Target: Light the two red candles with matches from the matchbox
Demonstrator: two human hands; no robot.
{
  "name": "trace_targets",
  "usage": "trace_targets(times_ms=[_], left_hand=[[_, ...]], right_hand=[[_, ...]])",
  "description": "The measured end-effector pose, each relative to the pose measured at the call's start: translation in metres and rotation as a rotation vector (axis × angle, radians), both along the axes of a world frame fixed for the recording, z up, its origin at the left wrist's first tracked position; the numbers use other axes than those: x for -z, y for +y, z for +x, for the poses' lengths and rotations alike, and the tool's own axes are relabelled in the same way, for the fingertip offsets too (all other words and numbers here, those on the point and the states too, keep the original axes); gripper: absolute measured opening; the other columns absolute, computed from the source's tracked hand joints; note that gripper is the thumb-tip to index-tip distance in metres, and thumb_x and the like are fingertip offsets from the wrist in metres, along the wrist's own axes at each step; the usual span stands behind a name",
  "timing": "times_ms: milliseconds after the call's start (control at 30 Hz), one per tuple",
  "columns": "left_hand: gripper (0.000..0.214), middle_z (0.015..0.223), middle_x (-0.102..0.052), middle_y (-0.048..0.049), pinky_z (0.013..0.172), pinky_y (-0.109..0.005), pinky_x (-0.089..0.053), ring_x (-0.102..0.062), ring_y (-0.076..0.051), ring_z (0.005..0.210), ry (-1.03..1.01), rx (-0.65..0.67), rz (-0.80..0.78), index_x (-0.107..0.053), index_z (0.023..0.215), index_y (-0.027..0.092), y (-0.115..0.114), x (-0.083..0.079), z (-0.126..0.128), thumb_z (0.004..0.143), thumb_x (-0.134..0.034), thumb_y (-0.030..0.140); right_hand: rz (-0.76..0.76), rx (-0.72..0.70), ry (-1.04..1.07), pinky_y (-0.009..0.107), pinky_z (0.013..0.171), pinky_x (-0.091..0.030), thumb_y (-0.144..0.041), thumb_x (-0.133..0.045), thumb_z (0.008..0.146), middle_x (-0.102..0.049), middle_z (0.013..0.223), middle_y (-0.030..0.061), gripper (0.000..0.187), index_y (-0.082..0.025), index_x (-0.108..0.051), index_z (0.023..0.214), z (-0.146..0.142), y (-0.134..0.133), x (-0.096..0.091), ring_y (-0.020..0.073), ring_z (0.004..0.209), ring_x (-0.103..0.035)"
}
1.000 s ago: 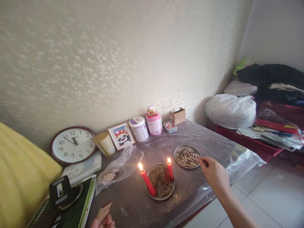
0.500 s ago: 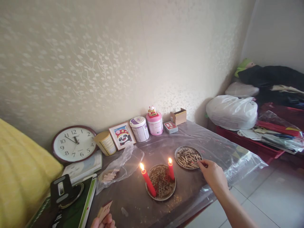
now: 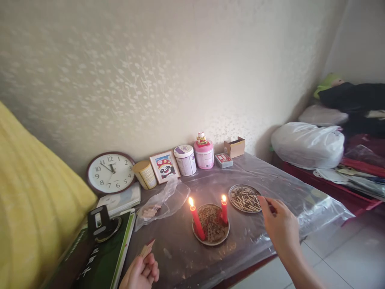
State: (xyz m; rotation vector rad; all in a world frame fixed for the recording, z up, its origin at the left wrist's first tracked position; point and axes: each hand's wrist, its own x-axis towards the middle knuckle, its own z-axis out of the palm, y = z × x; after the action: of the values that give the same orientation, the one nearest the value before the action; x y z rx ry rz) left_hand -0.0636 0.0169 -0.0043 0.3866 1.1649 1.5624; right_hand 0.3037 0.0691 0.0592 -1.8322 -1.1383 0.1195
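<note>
My left hand (image 3: 142, 271) is closed around a small flat tan piece with a dark red edge (image 3: 147, 249), perhaps a matchbook. At the right rim of a round metal dish (image 3: 231, 199) of matchsticks (image 3: 246, 200), my right hand (image 3: 281, 222) is pinched; whatever its fingertips hold is hidden. Between my hands, a second metal dish (image 3: 213, 243) with a brown, crusted bottom carries two lit red candles. The taller, left candle (image 3: 197, 224) leans to the left, while the shorter candle (image 3: 224, 212) stands nearly upright at the right.
Plastic sheeting covers the table (image 3: 180, 261). A clear bag (image 3: 164, 200) holds more small tan pieces. Along the wall are a clock (image 3: 110, 172), a panda picture (image 3: 165, 167), several tins, a red-and-grey box (image 3: 224, 159) and a cardboard box (image 3: 235, 147). Green books (image 3: 111, 257) lie left.
The view has shifted left, so the table things appear further right. My left hand has come up further into view with the tan piece. My right hand stays pinched beside the matchstick dish.
</note>
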Motion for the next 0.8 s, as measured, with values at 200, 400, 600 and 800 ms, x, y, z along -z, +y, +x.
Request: trace_targets(times_ms=[200,400,600,800], left_hand=[[0.05,0.07,-0.066,-0.0052,0.05,-0.028,-0.044,-0.053,-0.015,0.051,0.377,-0.02,0.171,-0.064,0.095,0.015,-0.018,-0.015,0.043,0.059,-0.081,0.044],[0.057,0.098,-0.07,-0.015,0.074,-0.036,-0.051,-0.066,-0.03,0.085,0.643,-0.133,0.294,-0.061,0.107,0.016,-0.032,-0.015,0.072,0.057,-0.079,0.038],[0.053,0.101,-0.071,-0.0131,0.079,-0.037,-0.049,-0.065,-0.03,0.088,0.861,-0.129,0.31,-0.064,0.109,0.02,-0.033,-0.007,0.071,0.058,-0.077,0.029],[0.056,0.104,-0.07,-0.0143,0.077,-0.035,-0.051,-0.065,-0.029,0.091,0.825,-0.096,0.33,-0.063,0.111,0.019,-0.032,-0.004,0.074,0.058,-0.077,0.029]], right_hand=[[-0.119,-0.548,0.571,0.026,0.051,-0.031,-0.066,-0.055,0.074,-0.052,0.055,0.0016,0.05,-0.017,-0.066,0.071,-0.097,-0.039,0.013,0.0156,0.053,-0.046],[-0.497,-0.904,1.333,0.025,0.054,-0.042,-0.08,-0.063,0.057,-0.064,0.064,0.0054,0.071,-0.013,-0.063,0.08,-0.177,-0.064,0.039,0.0151,0.053,-0.059],[-0.551,-1.007,1.617,0.027,0.059,-0.048,-0.068,-0.07,0.063,-0.067,0.068,0.0068,0.061,-0.012,-0.062,0.084,-0.183,-0.063,0.027,0.0178,0.06,-0.065],[-0.524,-1.004,1.56,0.023,0.058,-0.046,-0.067,-0.071,0.063,-0.069,0.079,0.0085,0.061,-0.012,-0.063,0.088,-0.18,-0.062,0.023,0.0171,0.068,-0.066]])
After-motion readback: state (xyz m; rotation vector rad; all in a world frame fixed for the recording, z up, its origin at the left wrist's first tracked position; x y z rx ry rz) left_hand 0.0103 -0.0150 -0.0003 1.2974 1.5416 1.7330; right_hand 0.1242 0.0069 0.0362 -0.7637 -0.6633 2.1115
